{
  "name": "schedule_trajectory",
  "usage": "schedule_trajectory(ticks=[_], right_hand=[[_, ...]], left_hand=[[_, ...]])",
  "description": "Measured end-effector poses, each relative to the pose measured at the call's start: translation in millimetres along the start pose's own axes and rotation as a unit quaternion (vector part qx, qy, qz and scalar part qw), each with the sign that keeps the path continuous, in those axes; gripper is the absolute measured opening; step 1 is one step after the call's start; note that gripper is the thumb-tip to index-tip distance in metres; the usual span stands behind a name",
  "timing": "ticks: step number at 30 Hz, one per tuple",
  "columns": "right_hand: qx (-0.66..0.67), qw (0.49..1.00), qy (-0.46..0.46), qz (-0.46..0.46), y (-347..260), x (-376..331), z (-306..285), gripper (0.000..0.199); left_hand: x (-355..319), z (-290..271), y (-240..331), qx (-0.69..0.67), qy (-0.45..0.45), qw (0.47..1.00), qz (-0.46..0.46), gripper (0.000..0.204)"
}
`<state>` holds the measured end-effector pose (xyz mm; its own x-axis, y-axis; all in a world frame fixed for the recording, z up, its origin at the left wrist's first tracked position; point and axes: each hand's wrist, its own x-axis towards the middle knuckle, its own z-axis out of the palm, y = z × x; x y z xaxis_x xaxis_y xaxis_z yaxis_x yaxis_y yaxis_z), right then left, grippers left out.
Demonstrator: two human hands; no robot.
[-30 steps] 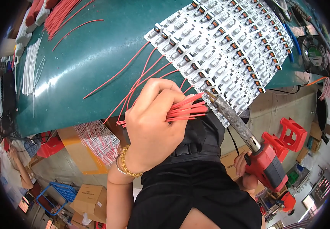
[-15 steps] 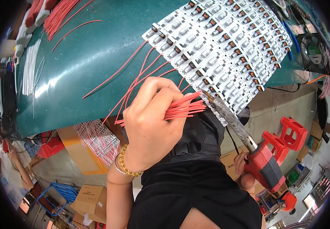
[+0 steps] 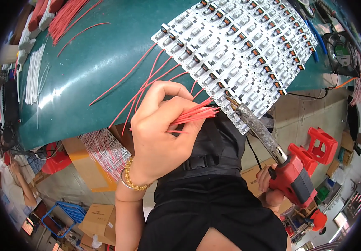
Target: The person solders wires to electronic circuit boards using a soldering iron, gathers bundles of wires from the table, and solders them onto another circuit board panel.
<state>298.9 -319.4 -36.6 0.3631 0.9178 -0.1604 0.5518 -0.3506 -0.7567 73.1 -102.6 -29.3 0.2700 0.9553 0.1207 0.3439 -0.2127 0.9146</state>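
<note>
My left hand [image 3: 159, 121] is closed around a bundle of thin red wires [image 3: 197, 113], whose tips fan out toward the board's near edge. In my right hand [image 3: 269, 186] is a soldering iron [image 3: 291, 178] with a red and black handle. Its metal tip points up and left, over the edge of a white circuit board panel [image 3: 235, 62]. A small gap separates the tip from the held wires. Rows of small components cover the panel, and several red wires [image 3: 124, 79] run from its left edge, some passing behind my left hand.
The panel lies on a green table [image 3: 80, 104], overhanging its near edge. Loose red wires [image 3: 65, 21] and white wires [image 3: 33, 79] lie at left. A fan [image 3: 341, 54] stands at far right. Below are a cardboard box [image 3: 92, 167] and red stools [image 3: 320, 146].
My left hand and its wire bundle have drawn slightly left, away from the iron's tip. The panel has shifted a little left in view, while the iron has moved slightly right.
</note>
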Motion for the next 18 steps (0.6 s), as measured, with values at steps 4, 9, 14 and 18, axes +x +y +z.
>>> schedule_trajectory(ticks=[4,9,14,18], right_hand=[[0.21,0.969,-0.065,0.111,4,-1,-4,0.045],[0.047,0.995,-0.073,0.048,16,-16,-13,0.062],[0.107,0.989,-0.07,0.076,18,-13,-12,0.072],[0.101,0.993,-0.019,0.052,12,-14,-10,0.065]], left_hand=[[-4,8,-7,0.041,0.005,0.998,0.041,0.011],[-4,13,-7,0.065,0.017,0.997,0.047,0.012],[-5,13,-8,0.081,0.033,0.994,0.065,0.012],[-5,14,-10,0.086,0.042,0.992,0.084,0.013]])
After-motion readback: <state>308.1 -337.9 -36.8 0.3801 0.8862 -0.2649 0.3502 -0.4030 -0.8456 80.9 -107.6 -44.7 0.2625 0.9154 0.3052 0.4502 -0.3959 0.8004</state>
